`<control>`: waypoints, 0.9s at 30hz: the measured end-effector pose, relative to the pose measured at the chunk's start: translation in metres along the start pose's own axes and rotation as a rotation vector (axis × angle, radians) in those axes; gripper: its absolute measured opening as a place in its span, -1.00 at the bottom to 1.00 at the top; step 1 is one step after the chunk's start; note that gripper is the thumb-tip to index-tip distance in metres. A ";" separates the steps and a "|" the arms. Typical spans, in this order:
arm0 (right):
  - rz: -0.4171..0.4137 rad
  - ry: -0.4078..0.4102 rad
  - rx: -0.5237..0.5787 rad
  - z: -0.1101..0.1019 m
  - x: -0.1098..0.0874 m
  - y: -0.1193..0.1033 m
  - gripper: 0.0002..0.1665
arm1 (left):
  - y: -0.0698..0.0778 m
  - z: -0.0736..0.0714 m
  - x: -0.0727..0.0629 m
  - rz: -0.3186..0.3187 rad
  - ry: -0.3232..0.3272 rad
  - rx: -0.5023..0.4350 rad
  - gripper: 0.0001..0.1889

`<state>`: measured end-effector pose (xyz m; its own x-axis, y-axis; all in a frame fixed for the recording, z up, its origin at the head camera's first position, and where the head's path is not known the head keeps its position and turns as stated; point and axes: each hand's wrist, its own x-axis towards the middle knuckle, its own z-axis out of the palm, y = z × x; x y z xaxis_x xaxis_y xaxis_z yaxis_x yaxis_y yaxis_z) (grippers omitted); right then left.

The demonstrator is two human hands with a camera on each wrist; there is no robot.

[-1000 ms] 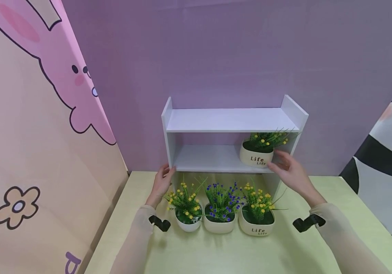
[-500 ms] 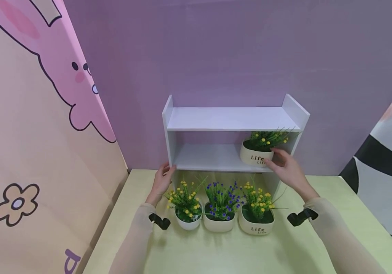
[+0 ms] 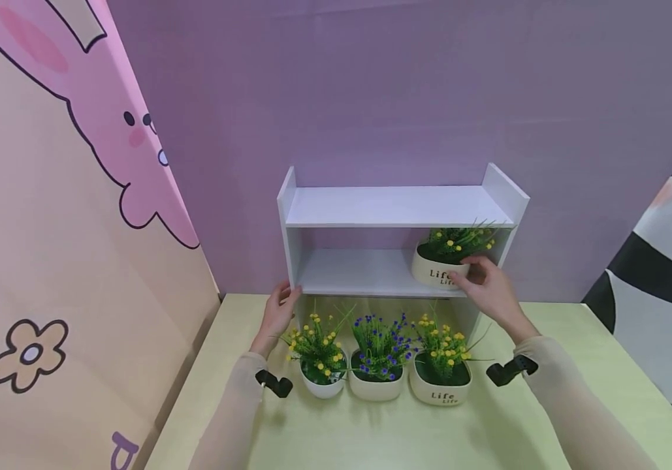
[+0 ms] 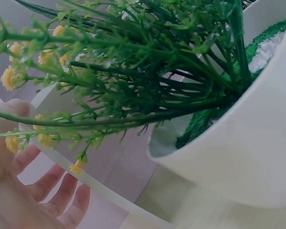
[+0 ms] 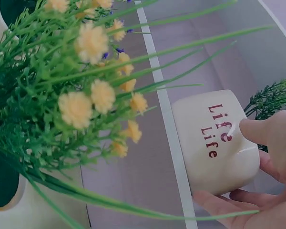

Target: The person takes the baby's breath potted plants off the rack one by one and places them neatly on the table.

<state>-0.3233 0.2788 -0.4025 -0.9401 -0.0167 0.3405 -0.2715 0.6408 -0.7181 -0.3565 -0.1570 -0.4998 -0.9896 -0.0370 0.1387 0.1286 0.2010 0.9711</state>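
A cream oval pot [image 3: 428, 269] of yellow artificial flowers stands at the right end of the white shelf unit's [image 3: 365, 269] middle board. My right hand [image 3: 493, 292] holds its right end, thumb across the front lettering and fingers round the side. The right wrist view shows the pot's [image 5: 207, 164] "Life" print and its base by the board's front edge. At the unit's lower left, my left hand [image 3: 277, 318] grips the side panel. In the left wrist view, the fingers [image 4: 47, 183] lie along that panel's edge, partly behind yellow-flowered stems.
On the table before the unit stand a round white pot [image 3: 322, 390] with yellow flowers, a cream pot [image 3: 375, 391] with blue-purple flowers, and a "Life" pot [image 3: 440, 394] with yellow flowers. A purple wall [image 3: 394, 98] rises close behind the shelf.
My right hand has moved left from beside the pot's right end and now grips it, with the thumb further over the lettering. The left hand stays on the side panel.
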 end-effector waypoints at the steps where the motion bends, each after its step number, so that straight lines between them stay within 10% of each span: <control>1: -0.001 0.011 -0.002 0.000 0.000 0.000 -0.38 | 0.000 0.000 0.000 0.000 -0.001 0.000 -0.35; 27: 0.016 0.075 -0.029 0.002 -0.004 0.000 -0.39 | 0.002 0.000 0.000 0.003 0.004 -0.004 -0.35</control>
<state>-0.3199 0.2771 -0.4052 -0.9258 0.0503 0.3747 -0.2499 0.6622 -0.7064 -0.3562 -0.1567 -0.4976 -0.9889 -0.0404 0.1428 0.1323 0.1971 0.9714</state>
